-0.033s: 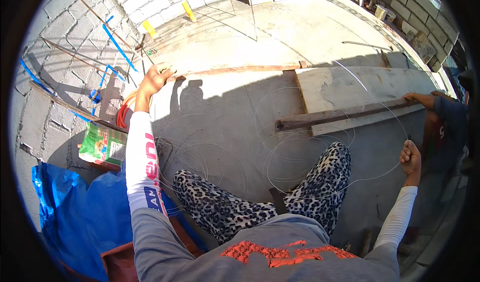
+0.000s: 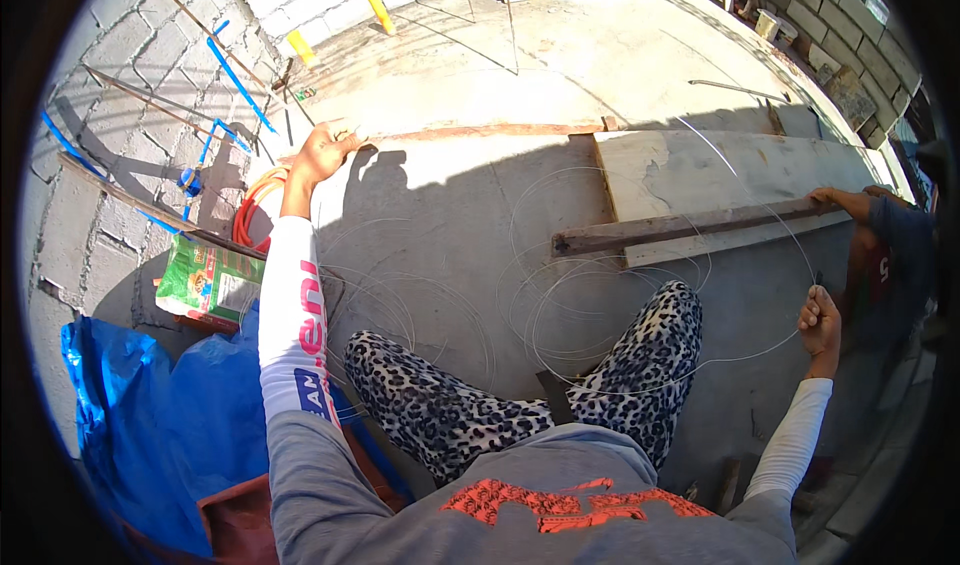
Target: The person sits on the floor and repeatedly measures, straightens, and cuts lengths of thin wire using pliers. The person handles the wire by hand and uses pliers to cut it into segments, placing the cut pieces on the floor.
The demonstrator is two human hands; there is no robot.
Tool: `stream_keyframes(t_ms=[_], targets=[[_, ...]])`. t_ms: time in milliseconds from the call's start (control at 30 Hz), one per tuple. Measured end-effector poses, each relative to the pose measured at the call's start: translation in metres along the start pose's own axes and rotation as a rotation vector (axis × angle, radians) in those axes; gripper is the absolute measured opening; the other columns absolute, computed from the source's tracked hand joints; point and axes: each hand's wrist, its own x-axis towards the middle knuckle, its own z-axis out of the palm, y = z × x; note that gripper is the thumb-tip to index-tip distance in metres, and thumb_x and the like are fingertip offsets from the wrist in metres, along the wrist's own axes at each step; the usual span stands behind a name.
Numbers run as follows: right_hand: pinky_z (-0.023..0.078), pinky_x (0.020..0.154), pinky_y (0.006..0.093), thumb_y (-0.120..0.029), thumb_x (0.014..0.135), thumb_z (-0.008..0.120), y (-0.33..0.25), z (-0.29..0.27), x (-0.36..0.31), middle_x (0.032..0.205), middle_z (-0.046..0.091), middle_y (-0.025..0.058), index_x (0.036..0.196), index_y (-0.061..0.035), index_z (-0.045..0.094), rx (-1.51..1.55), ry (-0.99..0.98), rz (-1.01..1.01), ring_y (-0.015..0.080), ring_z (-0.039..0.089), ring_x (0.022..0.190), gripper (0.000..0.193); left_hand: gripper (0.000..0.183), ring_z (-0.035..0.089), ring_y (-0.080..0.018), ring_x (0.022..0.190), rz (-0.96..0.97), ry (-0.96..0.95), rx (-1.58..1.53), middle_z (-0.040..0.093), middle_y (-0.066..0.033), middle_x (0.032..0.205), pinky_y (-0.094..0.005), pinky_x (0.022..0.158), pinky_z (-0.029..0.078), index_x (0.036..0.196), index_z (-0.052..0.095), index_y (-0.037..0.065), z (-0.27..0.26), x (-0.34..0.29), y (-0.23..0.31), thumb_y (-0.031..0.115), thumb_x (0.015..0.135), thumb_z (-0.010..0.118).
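Observation:
My right hand (image 2: 820, 327) is closed around a thin, pale wire (image 2: 742, 358) at the right. One length of wire rises from that fist and curves away toward the far left; another sags from it across my right knee. Loose loops of the wire lie over the floor in front of my legs. My left hand (image 2: 322, 157) is raised at the far left, arm stretched out, fingertips pinched together. Whatever sits between those fingertips is too fine to make out. An orange hose coil (image 2: 247, 212) lies just below the left wrist.
Another person's hand (image 2: 828, 196) rests on a wooden beam (image 2: 690, 229) across a pale board (image 2: 740, 170). Left of me are a green bag (image 2: 203, 280), a blue tarp (image 2: 170, 415) and blue pipes (image 2: 240, 85) along a block wall (image 2: 100, 205).
My left hand has shifted slightly right, still pinched. My right hand has dropped very slightly, keeping its hold on the wire. The other person's hand stays on the beam.

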Motion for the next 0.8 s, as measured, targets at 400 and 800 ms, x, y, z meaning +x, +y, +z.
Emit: stream_keyframes(t_ms=[400,800], targets=[[0.057,0.054,0.0333,-0.016,0.098,0.044,0.004,0.055,-0.054,0.059,0.043,-0.0003,0.113,0.0045,0.055,-0.033,-0.392,-0.013,0.0089,0.047,0.042,0.028,0.033,0.057,-0.0181,0.086,-0.179,-0.490,0.188,0.066,-0.0093,0.101,-0.0324,0.075,0.046,0.111,0.063,0.002,0.131,0.066,0.072,0.020,0.083,0.062],[0.050,0.050,0.0246,-0.014,0.100,0.037,-0.007,0.247,-0.004,0.062,0.039,-0.0031,0.118,0.0097,0.050,0.107,-0.735,0.007,0.0040,0.040,0.042,0.033,0.027,0.065,-0.0217,0.082,0.694,-0.070,0.555,0.070,-0.0041,0.099,-0.0322,0.072,0.051,0.106,0.069,0.017,0.152,0.073,0.190,0.035,0.088,0.061]])
